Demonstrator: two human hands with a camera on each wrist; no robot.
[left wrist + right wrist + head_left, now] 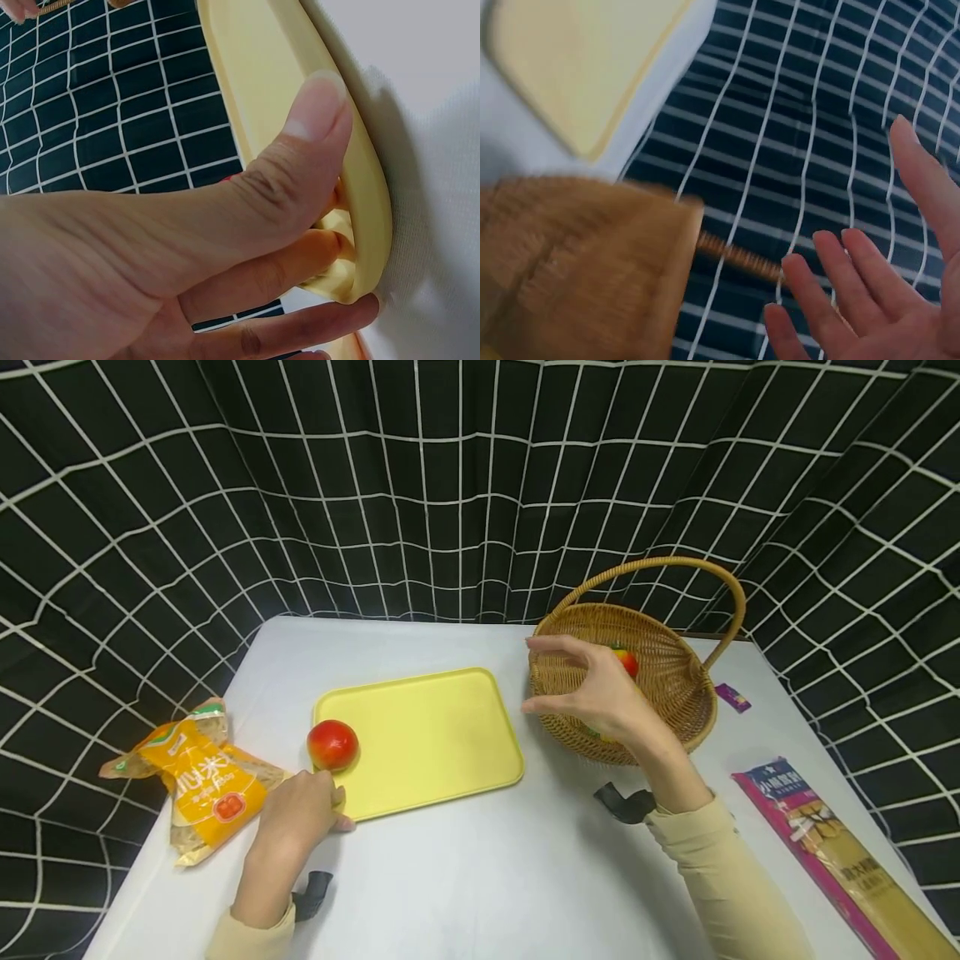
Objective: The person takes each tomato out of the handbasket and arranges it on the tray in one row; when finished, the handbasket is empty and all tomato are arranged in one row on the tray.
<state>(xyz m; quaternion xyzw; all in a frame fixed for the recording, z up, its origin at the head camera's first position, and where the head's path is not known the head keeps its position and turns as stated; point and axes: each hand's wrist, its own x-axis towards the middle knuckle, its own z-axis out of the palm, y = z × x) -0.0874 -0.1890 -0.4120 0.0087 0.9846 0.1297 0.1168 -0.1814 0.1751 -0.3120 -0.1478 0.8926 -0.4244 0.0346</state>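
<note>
My left hand [296,814] grips the near left corner of a yellow tray [438,735]. In the left wrist view the thumb of the left hand [225,217] lies against the tray's rim [367,187]. A glossy red round fruit [333,745] with a yellowish tint sits at the tray's left end, just beyond that hand. Over the left side of a wicker basket [678,693], my right hand [603,693] hangs with thumb and fingers spread wide, nothing between them. Inside the basket lies a red-and-green piece [626,662], partly hidden by the right hand.
An orange snack bag [213,785] lies left of the tray. At the right edge is a long pink-and-blue packet [832,852]; a small purple packet [732,697] lies beside the basket. The basket's tall handle [660,562] arches upward. Dark grid curtains [465,502] enclose the white table [480,877].
</note>
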